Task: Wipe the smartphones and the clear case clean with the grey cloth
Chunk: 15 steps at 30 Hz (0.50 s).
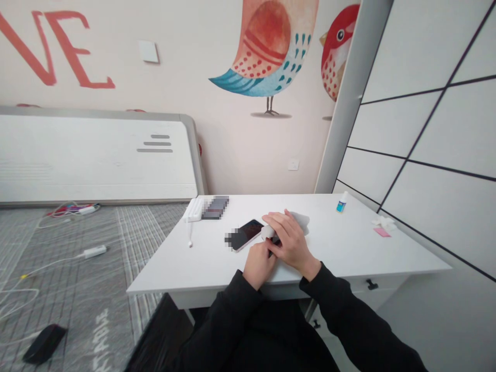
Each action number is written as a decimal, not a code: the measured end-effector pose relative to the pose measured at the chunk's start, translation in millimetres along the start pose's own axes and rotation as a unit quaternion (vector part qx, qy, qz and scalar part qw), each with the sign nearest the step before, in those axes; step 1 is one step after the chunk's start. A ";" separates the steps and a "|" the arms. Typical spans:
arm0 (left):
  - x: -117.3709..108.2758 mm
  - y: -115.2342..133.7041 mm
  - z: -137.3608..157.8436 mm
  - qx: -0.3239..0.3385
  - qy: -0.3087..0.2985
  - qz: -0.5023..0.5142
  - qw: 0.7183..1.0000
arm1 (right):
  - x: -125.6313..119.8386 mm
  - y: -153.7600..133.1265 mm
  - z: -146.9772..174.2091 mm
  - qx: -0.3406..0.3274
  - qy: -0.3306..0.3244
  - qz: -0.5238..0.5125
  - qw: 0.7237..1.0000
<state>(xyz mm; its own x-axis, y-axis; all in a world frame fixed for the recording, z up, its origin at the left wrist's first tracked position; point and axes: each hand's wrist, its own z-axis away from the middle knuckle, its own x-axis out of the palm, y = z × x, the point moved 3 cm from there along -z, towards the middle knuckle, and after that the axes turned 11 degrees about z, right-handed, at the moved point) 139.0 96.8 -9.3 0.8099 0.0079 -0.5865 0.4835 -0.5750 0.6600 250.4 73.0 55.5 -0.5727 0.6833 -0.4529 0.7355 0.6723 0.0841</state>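
My left hand [260, 264] is closed near the table's front edge, its fingers curled against a small dark object [274, 240] that is mostly hidden. Over it lies my right hand [290, 242], fingers bent around a thin pale grey cloth [300, 221]. The cloth sticks out on both sides of the right hand. Both hands meet at the dark object, whose kind I cannot make out. Just left of them a black-screened phone [248, 235] lies face up on the white table [217, 268].
At the table's back left are a white power strip [194, 210] with a short cable and a blurred dark flat item [217, 206]. A small white-and-blue bottle [341, 202] stands back right, near crumpled white tissue [384, 222] and a pink slip [382, 232]. Cables [54, 263] lie on the floor.
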 end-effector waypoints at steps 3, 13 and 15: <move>-1.2 1.2 0.6 0.004 0.002 0.017 1.000 | -4.0 -0.4 7.6 -0.023 0.025 -0.012 0.999; 5.1 -11.8 2.5 -0.007 0.033 0.054 0.998 | -24.9 4.3 -23.5 0.061 -0.009 -0.003 0.998; 6.6 -16.6 4.1 -0.011 0.052 0.067 0.996 | -18.4 -2.3 -26.4 0.033 -0.050 0.002 0.998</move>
<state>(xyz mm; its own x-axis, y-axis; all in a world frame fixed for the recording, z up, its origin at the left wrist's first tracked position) 134.9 103.0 -26.1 0.8971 0.0181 -0.4415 0.3753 -0.5584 0.7398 249.7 66.3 87.0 -0.5324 0.6519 -0.5400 0.7620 0.6469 0.0298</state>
